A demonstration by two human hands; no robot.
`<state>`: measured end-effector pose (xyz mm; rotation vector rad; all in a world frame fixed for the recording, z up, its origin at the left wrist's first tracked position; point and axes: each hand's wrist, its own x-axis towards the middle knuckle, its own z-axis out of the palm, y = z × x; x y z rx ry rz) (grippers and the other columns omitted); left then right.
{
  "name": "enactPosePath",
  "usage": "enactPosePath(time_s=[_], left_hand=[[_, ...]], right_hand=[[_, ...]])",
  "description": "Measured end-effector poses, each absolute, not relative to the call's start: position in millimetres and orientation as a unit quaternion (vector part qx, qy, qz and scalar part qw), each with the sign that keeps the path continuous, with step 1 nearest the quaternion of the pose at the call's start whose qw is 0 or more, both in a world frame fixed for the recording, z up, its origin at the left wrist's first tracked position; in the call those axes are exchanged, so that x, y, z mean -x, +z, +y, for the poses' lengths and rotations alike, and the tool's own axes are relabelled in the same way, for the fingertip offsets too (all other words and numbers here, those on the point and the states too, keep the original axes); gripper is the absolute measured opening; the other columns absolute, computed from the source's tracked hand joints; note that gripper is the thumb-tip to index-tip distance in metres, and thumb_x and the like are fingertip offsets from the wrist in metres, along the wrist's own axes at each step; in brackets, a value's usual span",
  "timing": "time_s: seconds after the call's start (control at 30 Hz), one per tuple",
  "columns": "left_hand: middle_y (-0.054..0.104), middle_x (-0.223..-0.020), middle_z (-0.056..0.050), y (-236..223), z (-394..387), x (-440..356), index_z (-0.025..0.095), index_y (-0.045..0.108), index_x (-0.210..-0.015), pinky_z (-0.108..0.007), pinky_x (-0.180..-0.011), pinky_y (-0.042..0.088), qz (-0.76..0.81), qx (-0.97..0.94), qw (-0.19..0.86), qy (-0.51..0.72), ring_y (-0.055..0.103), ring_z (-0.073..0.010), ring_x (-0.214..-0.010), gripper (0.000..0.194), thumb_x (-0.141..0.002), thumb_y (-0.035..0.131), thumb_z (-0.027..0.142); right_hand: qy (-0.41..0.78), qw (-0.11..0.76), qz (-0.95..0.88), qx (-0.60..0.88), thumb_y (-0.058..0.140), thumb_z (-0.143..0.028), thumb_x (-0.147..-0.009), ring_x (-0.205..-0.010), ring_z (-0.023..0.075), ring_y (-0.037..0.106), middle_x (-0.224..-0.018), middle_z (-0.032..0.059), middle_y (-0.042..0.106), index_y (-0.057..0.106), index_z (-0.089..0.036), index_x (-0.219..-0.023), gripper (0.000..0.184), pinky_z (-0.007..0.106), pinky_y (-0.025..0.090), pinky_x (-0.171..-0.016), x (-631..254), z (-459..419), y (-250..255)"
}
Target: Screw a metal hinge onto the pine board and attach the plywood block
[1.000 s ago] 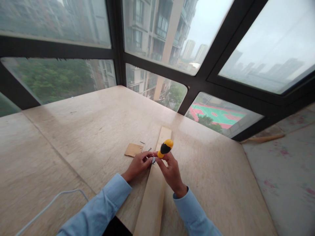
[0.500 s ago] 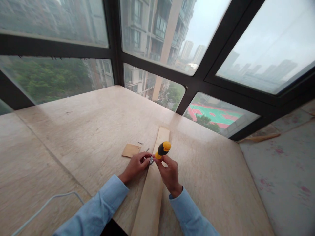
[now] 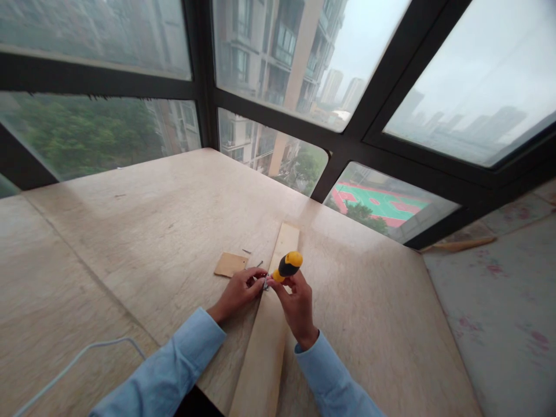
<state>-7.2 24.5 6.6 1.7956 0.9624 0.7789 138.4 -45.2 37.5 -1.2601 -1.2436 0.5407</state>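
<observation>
My right hand grips a screwdriver with a yellow and black handle, low down near its shaft. The handle leans up and to the right. Close beside it my left hand is closed, its fingertips pinched at the left edge of a long pale wooden board. A small shiny metal piece shows between the two hands, over the board; its kind is too small to tell. The screwdriver's tip is hidden by the fingers. Just past my left hand lies a thin screw or nail.
A small square piece of wood with a hole lies left of the board. Another small nail-like piece lies behind it. A white cable crosses the marble-look surface at left. Dark-framed windows enclose the far side.
Both hands stay at the same spot on the board. The screwdriver handle has shifted very slightly, and my right wrist has moved a little to the left. The view has shifted a little.
</observation>
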Motion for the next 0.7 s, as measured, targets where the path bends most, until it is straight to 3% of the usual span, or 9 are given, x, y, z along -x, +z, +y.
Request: enactPosePath(time_s=[0.2,0.5,0.7], left_hand=[[0.074,-0.084,-0.006,8.2,24.3,7.1,0.014,0.071,-0.1,-0.025,-0.059,0.048,0.395,-0.725,0.465,0.32,0.064,-0.0169,-0.067,0.028,-0.087,0.056,0.034],[0.071,-0.074,-0.004,8.4,23.1,7.2,0.014,0.072,-0.102,-0.025,-0.059,0.046,0.396,-0.717,0.474,0.322,0.062,-0.0165,-0.065,0.03,-0.087,0.055,0.033],[0.071,-0.076,-0.004,7.2,23.2,7.1,0.014,0.072,-0.103,-0.024,-0.058,0.044,0.395,-0.723,0.468,0.319,0.06,-0.0157,-0.064,0.03,-0.087,0.055,0.034]], right_hand=[[0.238,0.606,-0.533,0.541,0.075,-0.027,-0.082,-0.073,0.0171,0.073,-0.082,0.0012,0.075,0.066,-0.022,-0.09,0.013,0.027,0.062,-0.068,-140.0,-44.5,40.6],[0.254,0.564,-0.588,0.522,0.056,-0.021,-0.093,-0.1,0.0204,0.072,-0.105,0.0061,0.076,0.065,-0.023,-0.114,0.023,0.032,0.058,-0.088,-138.4,-50.9,42.7],[0.26,0.558,-0.591,0.522,0.059,-0.025,-0.093,-0.1,0.0209,0.07,-0.105,0.0077,0.074,0.066,-0.021,-0.11,0.019,0.036,0.056,-0.091,-138.9,-48.8,40.6]])
